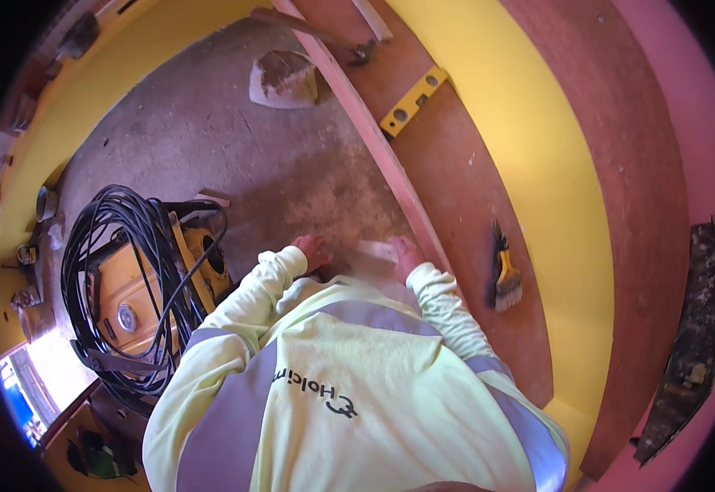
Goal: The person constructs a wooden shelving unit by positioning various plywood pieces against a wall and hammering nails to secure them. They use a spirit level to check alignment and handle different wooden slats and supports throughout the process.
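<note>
Low in front of my body, my right hand (pixel 406 257) is closed around the end of a pale, flat piece that looks like wood (pixel 376 249). It lies beside the long raised edge (pixel 369 139) of a reddish-brown bench. My left hand (pixel 314 252) is a short way to the left, its fingers curled and partly blurred. Whether it grips anything I cannot make out. The pale piece reaches toward it, and the gap between the hands is smeared by motion. Both forearms wear pale yellow-green sleeves.
On the reddish-brown surface (pixel 464 172) lie a yellow spirit level (pixel 415 102), a paintbrush (pixel 506 283) and a hammer (pixel 360 53). An open pale sack (pixel 283 82) sits on the concrete floor. At left, black cable (pixel 120 205) coils over a yellow machine (pixel 128 283). Yellow wall (pixel 521 148) rises at right.
</note>
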Motion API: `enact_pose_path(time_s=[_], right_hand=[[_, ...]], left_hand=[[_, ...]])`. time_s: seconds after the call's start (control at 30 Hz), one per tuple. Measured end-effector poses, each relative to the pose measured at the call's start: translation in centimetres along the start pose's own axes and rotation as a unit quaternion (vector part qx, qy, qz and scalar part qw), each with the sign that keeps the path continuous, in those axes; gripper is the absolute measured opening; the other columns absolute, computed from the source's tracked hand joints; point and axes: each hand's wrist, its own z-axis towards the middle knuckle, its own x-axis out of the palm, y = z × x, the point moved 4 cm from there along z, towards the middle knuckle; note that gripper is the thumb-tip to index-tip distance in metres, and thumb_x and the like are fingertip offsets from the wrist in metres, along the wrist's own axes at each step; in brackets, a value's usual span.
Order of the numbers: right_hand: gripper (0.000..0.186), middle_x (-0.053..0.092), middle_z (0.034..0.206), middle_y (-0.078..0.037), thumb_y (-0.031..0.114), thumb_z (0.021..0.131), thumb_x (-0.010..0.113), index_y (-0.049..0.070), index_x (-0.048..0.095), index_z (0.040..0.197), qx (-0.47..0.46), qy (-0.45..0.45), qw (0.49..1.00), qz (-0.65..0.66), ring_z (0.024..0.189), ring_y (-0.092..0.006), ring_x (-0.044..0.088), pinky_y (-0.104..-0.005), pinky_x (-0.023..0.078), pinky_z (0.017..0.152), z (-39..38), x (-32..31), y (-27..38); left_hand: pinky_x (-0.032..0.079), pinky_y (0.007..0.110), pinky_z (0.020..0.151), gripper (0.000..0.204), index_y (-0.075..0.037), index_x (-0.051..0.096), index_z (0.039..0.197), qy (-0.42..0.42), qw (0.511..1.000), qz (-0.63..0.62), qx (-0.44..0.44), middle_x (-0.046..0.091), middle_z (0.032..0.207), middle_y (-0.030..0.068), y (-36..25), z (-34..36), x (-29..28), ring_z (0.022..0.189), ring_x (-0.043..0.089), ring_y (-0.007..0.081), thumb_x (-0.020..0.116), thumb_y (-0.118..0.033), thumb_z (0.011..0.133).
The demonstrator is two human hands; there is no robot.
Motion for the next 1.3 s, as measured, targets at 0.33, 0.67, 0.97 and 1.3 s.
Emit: enact_pose_path(time_s=[0.33,0.67,0.97,1.3], right_hand=[[0.042,0.056,0.103,-0.018,0.007,0.064,0.065,0.005,0.057,0.105,0.019,-0.024,0.998,0.046,0.099,-0.0354,0.056,-0.0427,0.047,0.085,1.3,-1.2,1.5],[0.035,0.064,0.093,-0.017,0.009,0.059,0.072,0.003,0.062,0.092,0.201,-0.297,0.933,-0.02,0.089,-0.0339,0.062,-0.0411,0.05,0.081,3.2,-1.7,2.2],[0.041,0.065,0.099,-0.019,0.026,0.069,0.068,0.004,0.063,0.104,0.386,-0.105,0.915,0.046,0.093,-0.0363,0.062,-0.0414,0.049,0.083,3.8,0.5,1.0],[0.051,0.063,0.088,-0.025,0.048,0.086,0.047,0.001,0.065,0.09,0.372,-0.118,0.917,0.078,0.087,-0.0408,0.061,-0.0457,0.047,0.078,4.9,-0.6,0.0]], left_hand=[[0.05,0.047,0.074,0.033,-0.005,0.065,0.095,-0.293,0.952,-0.062,-0.068,0.065,0.088,0.0193,6.6,2.3,-23.3,0.082,0.063,0.0386,0.063,-0.032,0.077],[0.026,0.054,0.1,0.052,-0.014,0.06,0.114,-0.397,0.896,0.159,-0.12,0.052,0.124,0.011,18.0,21.6,-43.8,0.121,0.041,0.0284,0.068,-0.044,0.072],[0.044,0.043,0.09,0.055,-0.008,0.063,0.111,-0.09,0.956,0.259,-0.105,0.06,0.114,0.0154,16.2,22.8,-48.0,0.108,0.056,0.0316,0.058,-0.054,0.081],[0.048,0.046,0.071,0.043,-0.003,0.055,0.1,-0.297,0.952,0.028,-0.066,0.063,0.081,0.0216,12.3,6.2,-43.9,0.081,0.061,0.0411,0.062,-0.042,0.083]])
